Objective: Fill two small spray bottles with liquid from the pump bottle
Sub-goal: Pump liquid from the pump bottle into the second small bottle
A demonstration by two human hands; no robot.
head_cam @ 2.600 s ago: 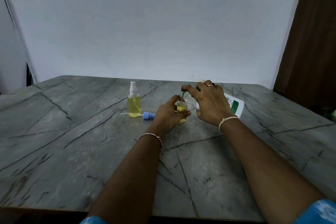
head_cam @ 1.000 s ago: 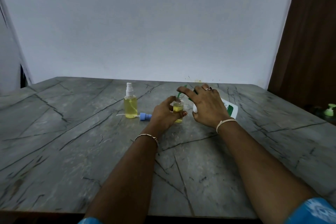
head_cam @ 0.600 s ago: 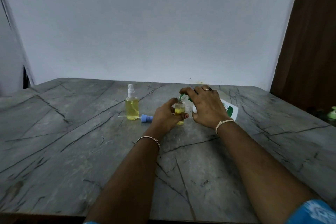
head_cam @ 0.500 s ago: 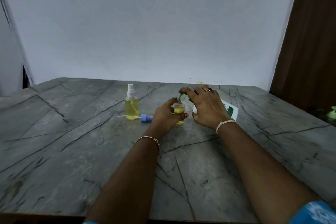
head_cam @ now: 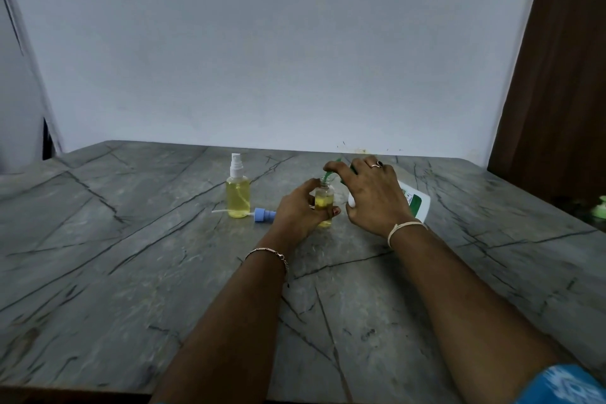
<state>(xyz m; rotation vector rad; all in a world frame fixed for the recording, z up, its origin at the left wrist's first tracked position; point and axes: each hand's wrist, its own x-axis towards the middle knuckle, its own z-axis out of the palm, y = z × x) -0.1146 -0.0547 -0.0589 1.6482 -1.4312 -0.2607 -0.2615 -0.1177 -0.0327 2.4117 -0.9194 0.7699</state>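
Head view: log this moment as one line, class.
left hand: grips open small bottle | right hand: grips pump bottle, nozzle over open mouth | capped spray bottle: filled | blue cap: off

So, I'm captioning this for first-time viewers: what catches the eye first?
At the centre both hands meet: the left hand grips a small bottle of yellow liquid, while the right hand curls over the pump bottle, its green spout at the small bottle's mouth. To their left stands a full spray bottle, with a blue cap lying beside it.
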